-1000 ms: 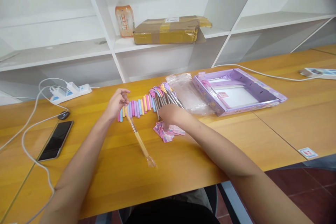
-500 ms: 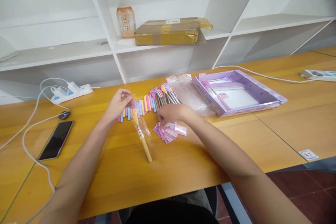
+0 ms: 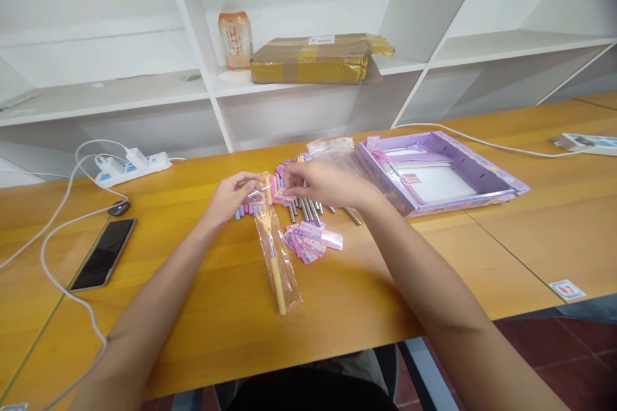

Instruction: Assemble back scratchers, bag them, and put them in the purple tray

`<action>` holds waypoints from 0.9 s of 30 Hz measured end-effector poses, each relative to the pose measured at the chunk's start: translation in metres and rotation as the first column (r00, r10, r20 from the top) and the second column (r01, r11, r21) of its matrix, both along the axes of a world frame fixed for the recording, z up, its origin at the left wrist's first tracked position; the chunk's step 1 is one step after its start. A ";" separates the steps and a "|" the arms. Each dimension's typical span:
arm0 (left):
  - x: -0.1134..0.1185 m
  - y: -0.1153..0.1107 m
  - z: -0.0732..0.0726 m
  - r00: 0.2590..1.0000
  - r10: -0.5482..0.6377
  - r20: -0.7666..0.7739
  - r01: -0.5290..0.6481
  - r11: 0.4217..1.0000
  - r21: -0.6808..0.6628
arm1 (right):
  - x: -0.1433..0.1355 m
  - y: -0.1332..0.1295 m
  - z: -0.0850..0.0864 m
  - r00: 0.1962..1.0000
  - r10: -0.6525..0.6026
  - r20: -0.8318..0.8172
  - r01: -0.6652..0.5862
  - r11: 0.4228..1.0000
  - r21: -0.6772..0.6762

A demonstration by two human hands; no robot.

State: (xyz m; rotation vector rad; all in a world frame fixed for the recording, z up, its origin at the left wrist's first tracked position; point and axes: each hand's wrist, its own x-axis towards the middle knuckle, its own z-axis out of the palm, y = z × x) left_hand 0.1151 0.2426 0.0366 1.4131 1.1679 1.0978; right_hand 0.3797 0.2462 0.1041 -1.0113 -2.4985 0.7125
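My left hand [image 3: 232, 196] pinches the top of a clear plastic bag [image 3: 291, 279]. Inside the bag is a back scratcher [image 3: 276, 276] with a yellow claw head, a metal rod and a yellow handle; it slants down over the table. Close by, my right hand [image 3: 313, 181] has its fingers closed on a small pink card [image 3: 284, 198], held near the bag's mouth. Below that hand, more pink cards [image 3: 308, 243] lie fanned out. Behind both hands are several back scratchers with metal rods [image 3: 307, 210] and coloured handles [image 3: 270, 187], partly hidden.
Right of the pile are clear plastic bags [image 3: 335, 149] and a purple tray-like box [image 3: 491, 194]. A phone [image 3: 103, 253], cables and a power strip [image 3: 137, 169] lie on the left. On the shelf behind stand a bottle [image 3: 235, 38] and a taped carton [image 3: 308, 67].
My right hand has lifted from the card pile with a pink card and moved up beside the bag. My left hand has shifted right with the bagged back scratcher.
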 end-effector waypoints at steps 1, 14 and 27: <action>0.002 -0.002 0.001 1.000 -0.013 0.007 0.013 1.000 -0.016 | -0.001 0.000 -0.001 0.998 0.001 -0.069 0.001 0.999 0.032; 0.016 -0.017 0.010 0.978 -0.159 -0.131 0.157 0.987 -0.028 | -0.019 0.010 -0.028 0.932 -0.023 -0.363 0.107 0.971 0.212; 0.015 -0.016 0.011 0.976 -0.153 -0.155 0.153 0.988 -0.010 | -0.013 0.008 -0.021 0.950 -0.054 -0.308 0.123 0.970 0.210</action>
